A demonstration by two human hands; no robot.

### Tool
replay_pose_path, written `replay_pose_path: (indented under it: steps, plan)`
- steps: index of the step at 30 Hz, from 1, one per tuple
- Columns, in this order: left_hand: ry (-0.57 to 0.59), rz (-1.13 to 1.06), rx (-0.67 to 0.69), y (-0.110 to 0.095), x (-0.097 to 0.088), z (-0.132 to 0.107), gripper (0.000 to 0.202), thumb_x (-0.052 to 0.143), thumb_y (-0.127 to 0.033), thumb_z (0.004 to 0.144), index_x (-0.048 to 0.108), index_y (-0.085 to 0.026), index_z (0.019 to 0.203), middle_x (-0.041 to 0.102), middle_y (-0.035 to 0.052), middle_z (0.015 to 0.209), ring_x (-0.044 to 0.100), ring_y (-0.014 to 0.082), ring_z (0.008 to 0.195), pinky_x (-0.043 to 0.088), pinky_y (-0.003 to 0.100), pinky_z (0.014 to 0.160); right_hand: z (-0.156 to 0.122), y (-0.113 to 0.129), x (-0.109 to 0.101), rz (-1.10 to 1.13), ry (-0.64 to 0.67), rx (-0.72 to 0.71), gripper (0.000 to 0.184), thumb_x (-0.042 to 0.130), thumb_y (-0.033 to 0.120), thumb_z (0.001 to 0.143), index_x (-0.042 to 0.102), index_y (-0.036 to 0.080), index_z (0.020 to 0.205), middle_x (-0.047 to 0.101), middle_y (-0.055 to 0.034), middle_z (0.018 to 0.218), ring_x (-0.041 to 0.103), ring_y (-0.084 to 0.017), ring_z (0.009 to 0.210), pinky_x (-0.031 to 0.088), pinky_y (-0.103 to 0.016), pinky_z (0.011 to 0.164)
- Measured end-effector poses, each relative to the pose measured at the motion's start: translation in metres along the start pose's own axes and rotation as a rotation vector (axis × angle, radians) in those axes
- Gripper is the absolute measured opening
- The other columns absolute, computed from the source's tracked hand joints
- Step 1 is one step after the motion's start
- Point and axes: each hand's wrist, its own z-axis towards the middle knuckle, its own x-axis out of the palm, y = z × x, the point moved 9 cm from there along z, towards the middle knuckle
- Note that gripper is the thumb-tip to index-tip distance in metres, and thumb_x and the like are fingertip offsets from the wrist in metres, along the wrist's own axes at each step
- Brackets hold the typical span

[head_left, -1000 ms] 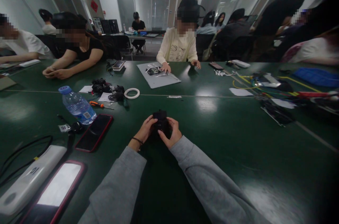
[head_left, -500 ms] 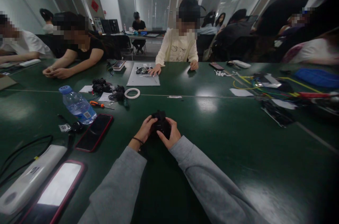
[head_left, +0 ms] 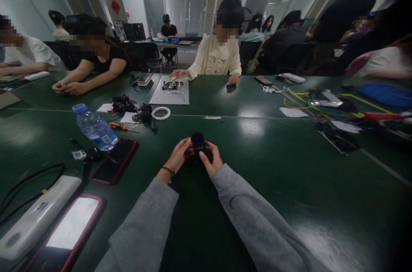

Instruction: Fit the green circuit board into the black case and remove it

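Main risk, you drop the box [head_left: 198,143]: you seem to have it mostly by fingertips and thumb, so a weak pinch or a quick turn could let it slip onto the desk [head_left: 273,190]. The casing is smooth-looking and maybe slick, my guess only. Its lower part is dark against your fingers and shadow, so you could press the wrong spot there without seeing it. Low risk on your left: a wide swing of that forearm could knock the pale-screened phone [head_left: 69,225] near your sleeve; the bottle [head_left: 96,128] is well apart. Grip: both narrow, holding the box together. Your left grip [head_left: 178,155] has its fingers at the box's left side; your right grip [head_left: 213,158] takes the right side, thumb laid over the face toward you. So the box sits between the two, near your fingertips rather than deep in the palms, top edge showing just past them. Underside hidden; can't tell whether it touches the desk.
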Motion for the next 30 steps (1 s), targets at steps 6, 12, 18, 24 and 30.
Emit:
replay_pose_path:
  steps: [6,12,18,24,30]
  plan:
    - [-0.009,0.002,0.002,0.0,-0.002,0.0,0.038,0.064,-0.039,0.075,0.055,-0.019,0.106,0.062,0.0044,0.091,0.061,0.0113,0.075,0.047,0.026,0.073,0.003,0.001,0.0,0.205,-0.01,-0.012,0.056,0.057,0.05,0.079,0.037,0.018,0.12,0.053,-0.0115,0.105,0.055,-0.022,0.095,0.048,-0.042,0.084]
    - [0.003,0.033,0.022,-0.001,0.0,0.0,0.04,0.065,-0.035,0.074,0.054,-0.018,0.109,0.062,0.0083,0.099,0.062,0.0138,0.083,0.047,0.031,0.08,0.003,0.005,-0.001,0.249,0.028,0.053,0.054,0.057,0.051,0.078,0.038,0.02,0.117,0.055,-0.0098,0.1,0.056,-0.022,0.093,0.049,-0.042,0.082]
    - [0.017,0.126,0.045,-0.004,0.003,-0.003,0.051,0.072,-0.027,0.067,0.051,-0.019,0.112,0.061,0.0077,0.1,0.06,0.0143,0.086,0.046,0.031,0.081,0.003,0.009,-0.001,0.216,0.031,0.008,0.054,0.059,0.048,0.077,0.038,0.02,0.118,0.052,-0.0102,0.108,0.053,-0.022,0.1,0.045,-0.041,0.089]
    - [0.083,0.142,0.07,-0.007,0.008,-0.004,0.059,0.075,-0.021,0.063,0.047,-0.019,0.115,0.061,0.0085,0.101,0.059,0.0187,0.094,0.043,0.039,0.088,0.003,0.008,-0.001,0.233,0.033,0.008,0.055,0.061,0.045,0.076,0.038,0.019,0.119,0.052,-0.0106,0.107,0.053,-0.022,0.099,0.046,-0.042,0.088]
    - [0.076,0.158,0.1,-0.007,0.006,-0.003,0.064,0.077,-0.015,0.058,0.046,-0.018,0.114,0.061,0.0075,0.098,0.059,0.0185,0.093,0.042,0.039,0.089,0.004,0.005,-0.001,0.234,0.056,0.026,0.055,0.062,0.044,0.076,0.037,0.02,0.118,0.053,-0.0088,0.1,0.054,-0.022,0.095,0.046,-0.043,0.086]
